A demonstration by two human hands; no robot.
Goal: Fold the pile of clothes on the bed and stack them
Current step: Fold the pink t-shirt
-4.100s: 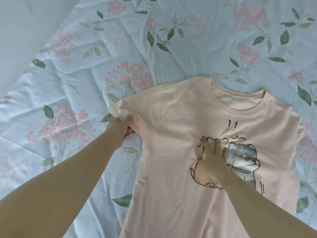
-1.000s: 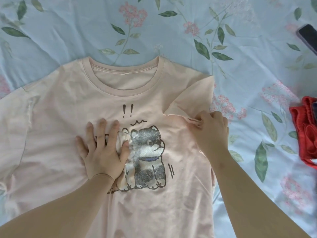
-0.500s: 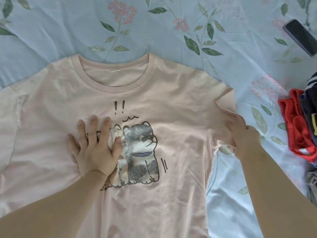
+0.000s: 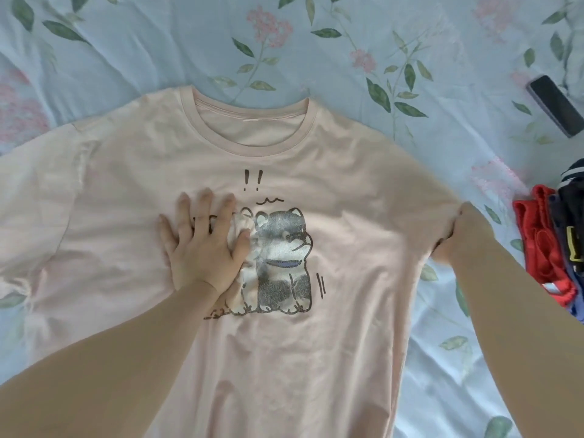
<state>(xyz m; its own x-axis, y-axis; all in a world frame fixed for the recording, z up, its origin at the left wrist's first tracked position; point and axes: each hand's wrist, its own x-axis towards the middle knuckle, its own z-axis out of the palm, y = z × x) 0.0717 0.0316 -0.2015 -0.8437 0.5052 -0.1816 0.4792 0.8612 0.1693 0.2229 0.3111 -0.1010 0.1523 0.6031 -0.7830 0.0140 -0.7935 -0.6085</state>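
Observation:
A pale pink T-shirt [image 4: 316, 159] with a grey bear print lies spread face up on the bed, collar pointing away from me. My left hand [image 4: 202, 238] presses flat on its chest, fingers straight, beside the print. My right hand [image 4: 464, 235] grips the shirt's right sleeve at the garment's right edge; its fingers are hidden under the cloth. The left sleeve lies flat at the left border of the view.
The bed has a light blue floral sheet [image 4: 158, 42]. A pile of clothes, red [image 4: 540, 245] and dark navy [image 4: 572, 200], sits at the right edge. A black phone [image 4: 556, 104] lies at the upper right.
My right hand has pulled the folded-over right sleeve outward to the right, so it lies stretched out. The left hand stayed pressed on the chest. The view shifted slightly right.

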